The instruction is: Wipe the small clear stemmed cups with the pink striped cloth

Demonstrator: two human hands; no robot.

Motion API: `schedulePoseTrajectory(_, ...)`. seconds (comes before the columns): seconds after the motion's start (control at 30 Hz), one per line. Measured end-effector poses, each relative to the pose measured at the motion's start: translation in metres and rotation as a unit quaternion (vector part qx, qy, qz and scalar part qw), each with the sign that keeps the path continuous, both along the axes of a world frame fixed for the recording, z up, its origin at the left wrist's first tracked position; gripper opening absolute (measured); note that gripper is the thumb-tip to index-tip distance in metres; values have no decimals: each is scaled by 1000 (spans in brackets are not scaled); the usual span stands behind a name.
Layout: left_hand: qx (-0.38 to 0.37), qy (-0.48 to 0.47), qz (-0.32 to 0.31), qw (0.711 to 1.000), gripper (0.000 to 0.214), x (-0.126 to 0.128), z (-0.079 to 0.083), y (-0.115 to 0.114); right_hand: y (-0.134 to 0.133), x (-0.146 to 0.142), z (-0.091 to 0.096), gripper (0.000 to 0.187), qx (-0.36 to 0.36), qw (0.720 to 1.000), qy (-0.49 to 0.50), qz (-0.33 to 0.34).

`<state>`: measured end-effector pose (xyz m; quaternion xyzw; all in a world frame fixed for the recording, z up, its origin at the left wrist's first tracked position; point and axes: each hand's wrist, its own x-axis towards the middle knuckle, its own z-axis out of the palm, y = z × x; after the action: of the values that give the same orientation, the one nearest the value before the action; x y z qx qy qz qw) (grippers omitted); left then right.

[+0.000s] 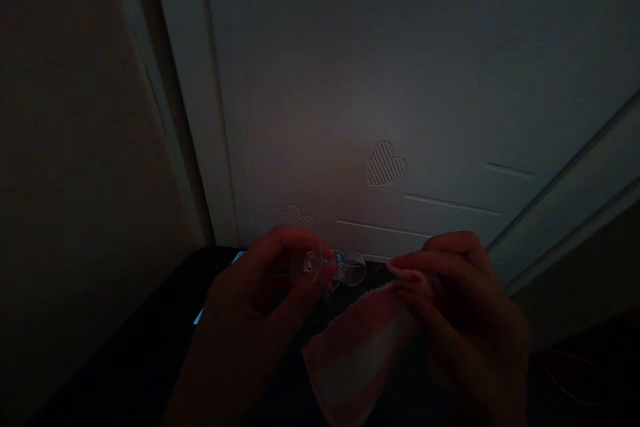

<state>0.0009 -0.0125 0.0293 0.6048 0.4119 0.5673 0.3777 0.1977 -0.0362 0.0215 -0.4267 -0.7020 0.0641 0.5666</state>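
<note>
The scene is very dark. My left hand [260, 293] is closed round a small clear glass object [334, 267], perhaps a stemmed glass or a knob, held sideways at chest height. My right hand [460, 307] pinches the upper edge of a pale pinkish cloth [355, 347] just right of the glass. The cloth hangs down between my hands. Its top edge lies close to the glass; I cannot tell whether they touch.
A white door or cabinet panel [400, 80] with two striped heart shapes [385, 163] and thin grooves stands right in front. A beige wall [75, 147] is at the left. A dark surface with a small blue lit edge [237, 257] lies below.
</note>
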Motion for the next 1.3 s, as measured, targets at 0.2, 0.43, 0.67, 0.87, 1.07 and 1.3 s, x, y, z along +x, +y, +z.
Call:
schedulePoseTrajectory(0.2, -7, -29, -61, 998, 4, 4, 8, -4, -2, -9, 10, 27, -45, 998, -26, 38)
schedulePoseTrajectory(0.43, -2, -66, -112, 992, 12, -2, 4, -6, -4, -10, 13, 29, -73, 995, -21, 70)
schedulePoseTrajectory(0.67, 6, -80, -142, 987, 7, 0, 5, -5, -3, -14, 12, 52, -78, 994, 11, 74)
schedulePoseTrajectory(0.87, 28, -39, -166, 985, 12, -1, 4, -5, -2, -21, 11, 62, -78, 994, 59, 44)
schedulePoseTrajectory(1.07, -21, -92, -130, 987, 19, 4, 6, -3, -4, -26, 8, 58, -112, 984, 135, 30)
schedulePoseTrajectory(1.3, -59, -87, -144, 984, 23, -1, 2, 3, -5, -31, 9, 60, -94, 976, 187, 67)
